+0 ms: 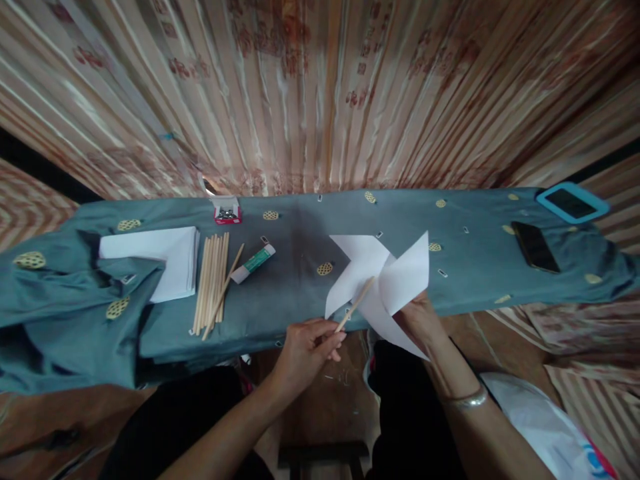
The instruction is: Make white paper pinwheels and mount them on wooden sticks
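Note:
My left hand [315, 347] pinches the lower end of a thin wooden stick [356, 305]. The stick's upper end lies against the middle of a white paper pinwheel [405, 277], whose folded blades spread out over the front edge of the table. Behind the pinwheel's right side is my right hand [421, 317], its fingers mostly hidden by the paper it supports. Whether the stick is fastened to the paper I cannot tell.
On the cloth-covered table [295, 293] lie a stack of white paper [177, 267], several wooden sticks [213, 280], a glue stick [254, 263] and a small open box of metal pins [227, 211]. A phone [535, 247] and a blue-framed tablet [573, 202] rest at the right.

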Available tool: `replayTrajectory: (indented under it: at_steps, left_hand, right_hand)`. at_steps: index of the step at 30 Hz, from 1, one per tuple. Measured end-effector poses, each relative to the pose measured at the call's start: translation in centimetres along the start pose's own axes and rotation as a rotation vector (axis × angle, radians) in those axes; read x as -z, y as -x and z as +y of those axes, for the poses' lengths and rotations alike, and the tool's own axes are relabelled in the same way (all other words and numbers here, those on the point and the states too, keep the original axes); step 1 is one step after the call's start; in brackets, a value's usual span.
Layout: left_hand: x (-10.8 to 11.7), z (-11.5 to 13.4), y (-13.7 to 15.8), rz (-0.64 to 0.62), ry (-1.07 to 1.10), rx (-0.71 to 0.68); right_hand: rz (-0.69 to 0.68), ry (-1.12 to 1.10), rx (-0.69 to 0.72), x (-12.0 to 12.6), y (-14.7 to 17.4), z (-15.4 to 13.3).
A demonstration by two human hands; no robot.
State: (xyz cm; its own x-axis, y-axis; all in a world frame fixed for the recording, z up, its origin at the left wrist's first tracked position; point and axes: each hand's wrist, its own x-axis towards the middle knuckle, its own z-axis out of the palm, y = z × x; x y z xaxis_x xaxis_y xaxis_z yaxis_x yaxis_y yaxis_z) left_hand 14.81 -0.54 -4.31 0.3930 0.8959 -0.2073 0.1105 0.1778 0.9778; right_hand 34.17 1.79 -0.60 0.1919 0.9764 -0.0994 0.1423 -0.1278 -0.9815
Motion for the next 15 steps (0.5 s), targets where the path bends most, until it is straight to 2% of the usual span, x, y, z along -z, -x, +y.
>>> replayTrajectory:
  at_steps: [3,6,10,15]
  left_hand:
    - [0.06,-0.10,-0.08,-0.019,-0.046,-0.010]
    - [0.11,-0.04,-0.10,-0.029,-0.078,-0.038]
    - [0.25,0.03,-0.12,-0.034,-0.144,-0.098]
    - [0.74,0.40,-0.32,-0.041,-0.254,-0.176]
  right_hand:
    - [0.014,-0.143,-0.084,-0.14,0.00,0.10]
    - [-0.009,-0.210,-0.109,-0.09,-0.11,0.16]
    - [0.000,-0.194,-0.123,0.29,-0.22,0.26]
    - [0.080,-0.197,-0.086,0.85,-0.10,0.49]
